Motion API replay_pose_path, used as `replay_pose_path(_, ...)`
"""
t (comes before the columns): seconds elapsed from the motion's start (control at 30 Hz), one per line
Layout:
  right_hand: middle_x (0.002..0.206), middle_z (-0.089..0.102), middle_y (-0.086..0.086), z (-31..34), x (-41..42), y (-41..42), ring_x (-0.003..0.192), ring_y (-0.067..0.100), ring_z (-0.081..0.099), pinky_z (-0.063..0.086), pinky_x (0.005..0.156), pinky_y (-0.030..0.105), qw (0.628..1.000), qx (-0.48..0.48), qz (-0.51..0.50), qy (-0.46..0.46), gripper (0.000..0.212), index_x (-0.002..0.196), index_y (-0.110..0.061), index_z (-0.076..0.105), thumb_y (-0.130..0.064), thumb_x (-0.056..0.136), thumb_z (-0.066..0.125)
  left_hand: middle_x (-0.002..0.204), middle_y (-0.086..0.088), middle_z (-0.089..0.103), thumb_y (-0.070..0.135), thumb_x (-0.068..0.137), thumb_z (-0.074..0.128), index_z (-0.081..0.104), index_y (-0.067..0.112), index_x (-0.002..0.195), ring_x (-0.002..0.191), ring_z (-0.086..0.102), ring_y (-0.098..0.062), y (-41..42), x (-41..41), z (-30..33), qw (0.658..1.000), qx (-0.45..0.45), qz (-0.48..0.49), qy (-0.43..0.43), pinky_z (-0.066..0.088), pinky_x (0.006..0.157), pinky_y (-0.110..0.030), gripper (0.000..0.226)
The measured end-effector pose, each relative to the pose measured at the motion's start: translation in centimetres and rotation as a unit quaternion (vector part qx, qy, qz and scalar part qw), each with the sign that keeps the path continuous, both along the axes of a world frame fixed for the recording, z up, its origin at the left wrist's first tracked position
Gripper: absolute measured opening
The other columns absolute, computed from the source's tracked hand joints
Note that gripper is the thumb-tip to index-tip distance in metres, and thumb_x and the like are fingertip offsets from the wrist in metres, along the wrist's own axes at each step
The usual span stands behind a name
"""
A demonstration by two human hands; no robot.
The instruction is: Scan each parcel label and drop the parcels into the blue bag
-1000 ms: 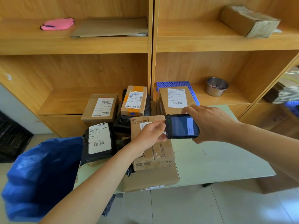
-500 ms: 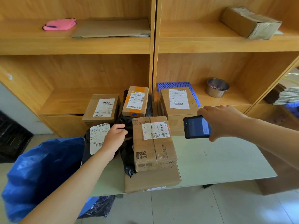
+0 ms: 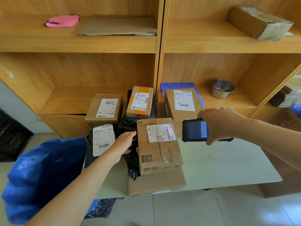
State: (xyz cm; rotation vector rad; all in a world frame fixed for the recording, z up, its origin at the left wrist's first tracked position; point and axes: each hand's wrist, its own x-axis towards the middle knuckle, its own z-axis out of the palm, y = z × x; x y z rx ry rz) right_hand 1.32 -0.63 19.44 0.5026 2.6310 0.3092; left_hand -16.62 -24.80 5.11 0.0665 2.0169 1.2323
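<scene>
A taped brown parcel box (image 3: pixel 160 154) lies on a flat cardboard parcel (image 3: pixel 156 183) near the table's front edge. A red scan line glows on its white label (image 3: pixel 161 133). My right hand (image 3: pixel 221 123) grips a black handheld scanner (image 3: pixel 194 130) just right of that label. My left hand (image 3: pixel 124 143) rests with straight fingers against the box's left side, over a black poly bag (image 3: pixel 132 162). Left of it lies a black bag parcel with a white label (image 3: pixel 101 140). Three labelled boxes (image 3: pixel 105 108) (image 3: pixel 140 101) (image 3: pixel 183 101) stand behind. The open blue bag (image 3: pixel 44 175) hangs at the table's left.
The pale green table (image 3: pixel 219 165) stands against wooden shelves. A steel bowl (image 3: pixel 222 88) and a blue plastic mat (image 3: pixel 179 86) sit on the low shelf. A pink cloth (image 3: pixel 62 21), flat cardboard (image 3: pixel 117 25) and a brown box (image 3: pixel 259 22) lie higher up. A black crate (image 3: pixel 13 137) stands at far left.
My left hand left the top of the taped box and moved down to its left side. My right hand shifted the scanner to the right; a red scan line now shows on the label.
</scene>
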Motion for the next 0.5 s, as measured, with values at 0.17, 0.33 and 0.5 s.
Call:
replay_pose_path(0.17, 0.106, 0.060, -0.007, -0.12, -0.59, -0.38, 0.089, 0.015, 0.057, 0.050, 0.069, 0.025, 1.000, -0.016, 0.000, -0.001, 0.090, 0.134, -0.028, 0.044, -0.064, 0.059, 0.080, 0.142, -0.002, 0.049, 0.044, 0.100, 0.047, 0.042, 0.022, 0.145, 0.120, 0.052, -0.021, 0.20, -0.38, -0.43, 1.000, -0.006, 0.000, -0.025, 0.047, 0.104, -0.048, 0.050)
replay_pose_path(0.33, 0.107, 0.060, -0.007, -0.21, -0.85, -0.30, 0.090, 0.016, 0.059, 0.052, 0.070, 0.025, 1.000, -0.020, 0.000, 0.004, 0.089, 0.132, -0.028, 0.045, -0.064, 0.058, 0.080, 0.140, -0.001, 0.052, 0.048, 0.099, 0.046, 0.046, 0.024, 0.142, 0.118, 0.052, -0.020, 0.59, -0.57, -0.71, 0.999, -0.008, -0.016, -0.044, 0.046, 0.103, -0.047, 0.050)
replay_pose_path(0.5, 0.107, 0.060, -0.007, -0.17, -0.76, 0.34, 0.090, 0.015, 0.058, 0.054, 0.074, 0.027, 1.000, -0.013, 0.002, 0.003, 0.090, 0.133, -0.028, 0.044, -0.065, 0.059, 0.079, 0.140, -0.001, 0.052, 0.051, 0.099, 0.043, 0.047, 0.026, 0.142, 0.120, 0.052, -0.021, 0.98, -0.91, -0.89, 0.998, -0.009, -0.024, -0.057, 0.046, 0.100, -0.045, 0.050)
